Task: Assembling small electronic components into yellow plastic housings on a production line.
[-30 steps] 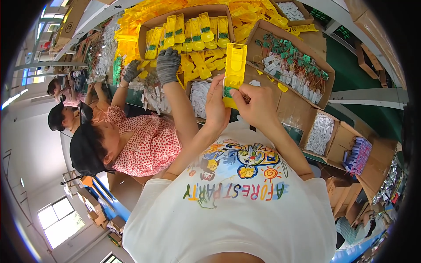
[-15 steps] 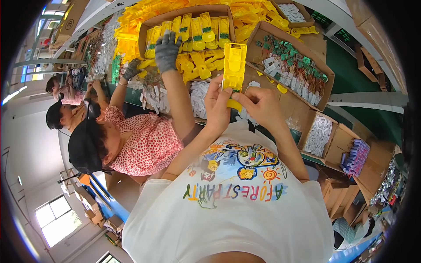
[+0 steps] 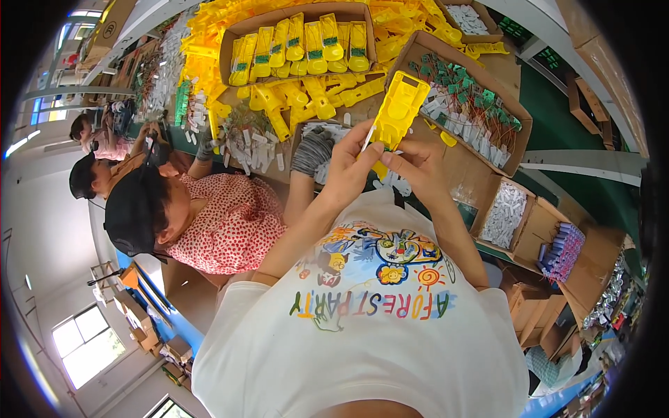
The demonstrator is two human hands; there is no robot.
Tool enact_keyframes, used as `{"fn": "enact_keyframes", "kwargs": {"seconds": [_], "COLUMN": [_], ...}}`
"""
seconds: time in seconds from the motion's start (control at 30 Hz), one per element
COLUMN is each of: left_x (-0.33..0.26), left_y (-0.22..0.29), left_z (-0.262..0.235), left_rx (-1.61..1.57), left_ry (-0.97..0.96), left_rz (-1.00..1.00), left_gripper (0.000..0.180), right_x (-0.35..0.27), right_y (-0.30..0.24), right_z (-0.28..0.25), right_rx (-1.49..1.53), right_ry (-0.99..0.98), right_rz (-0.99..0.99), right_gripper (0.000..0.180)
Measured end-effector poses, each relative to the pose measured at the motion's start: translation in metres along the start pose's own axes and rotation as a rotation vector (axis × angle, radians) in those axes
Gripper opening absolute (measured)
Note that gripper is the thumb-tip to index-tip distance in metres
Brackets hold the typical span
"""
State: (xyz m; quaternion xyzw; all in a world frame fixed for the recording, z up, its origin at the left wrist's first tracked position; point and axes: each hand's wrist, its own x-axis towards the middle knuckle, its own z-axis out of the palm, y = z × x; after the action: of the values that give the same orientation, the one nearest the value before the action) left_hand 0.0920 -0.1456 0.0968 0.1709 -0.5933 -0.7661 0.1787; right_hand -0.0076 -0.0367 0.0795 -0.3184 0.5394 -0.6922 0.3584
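Yellow plastic housing [image 3: 398, 111], held upright above the table [image 3: 481, 160] by fingers of the left hand [image 3: 346, 167] and right hand [image 3: 412, 164] closed on its lower end, could slip and fall.

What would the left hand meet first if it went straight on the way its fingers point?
The left hand points up-right into the yellow plastic part it already grips; beyond it, probably the cardboard box of green wired pieces, though depth is unclear.
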Motion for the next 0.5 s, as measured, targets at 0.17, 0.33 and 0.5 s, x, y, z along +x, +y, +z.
{"fn": "enact_keyframes", "kwargs": {"seconds": [0.17, 0.33, 0.5], "left_x": [-0.001, -0.001, -0.003], "left_y": [-0.002, -0.01, -0.02], "left_z": [0.004, 0.001, -0.007], "left_rx": [-0.014, 0.073, 0.044], "left_ry": [0.014, 0.046, 0.091], "left_rz": [0.021, 0.054, -0.018], "left_gripper": [0.032, 0.031, 0.033], "right_x": [-0.005, -0.001, -0.001], "right_y": [0.008, 0.014, 0.008], "right_z": [-0.001, -0.003, 0.003], "right_rx": [0.055, 0.138, 0.036], "right_ry": [0.001, -0.018, 0.022], "right_rz": [0.073, 0.043, -0.002], "right_gripper": [0.022, 0.02, 0.014]}}
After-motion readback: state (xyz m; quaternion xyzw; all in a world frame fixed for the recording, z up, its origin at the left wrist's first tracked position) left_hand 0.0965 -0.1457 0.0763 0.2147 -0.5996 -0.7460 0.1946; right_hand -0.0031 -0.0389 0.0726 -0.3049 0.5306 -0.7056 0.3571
